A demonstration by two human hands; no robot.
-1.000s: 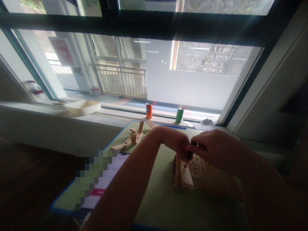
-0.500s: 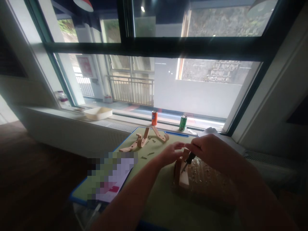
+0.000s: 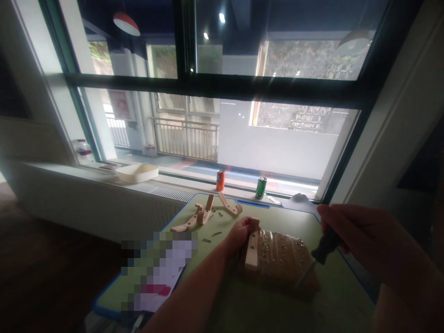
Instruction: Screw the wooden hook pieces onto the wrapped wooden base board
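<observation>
My left hand (image 3: pixel 240 232) is closed around the upper end of a pale wooden hook (image 3: pixel 253 252). The strip has dark holes and lies against the left edge of a brown block (image 3: pixel 286 252) wrapped in shiny clear film or tape, its top dotted with small holes. Over the block's right side, my right hand (image 3: pixel 354 226) grips the dark handle of a screwdriver (image 3: pixel 325 247). The shaft slants down to the left, its tip apart from the wooden strip. Part of the strip's upper end is hidden by my left fingers.
More wooden hooks (image 3: pixel 207 212) and several loose screws (image 3: pixel 217 234) lie on the green table (image 3: pixel 222 296). A tablet-like screen (image 3: pixel 166 273), partly blurred out, rests at left. On the sill stand an orange can (image 3: pixel 220 181), a green can (image 3: pixel 261 188) and a cream tray (image 3: pixel 137 174).
My right hand has drawn the screwdriver away from the wooden strip, to the right. My left hand has stayed at the strip's upper end. The view has tilted up slightly.
</observation>
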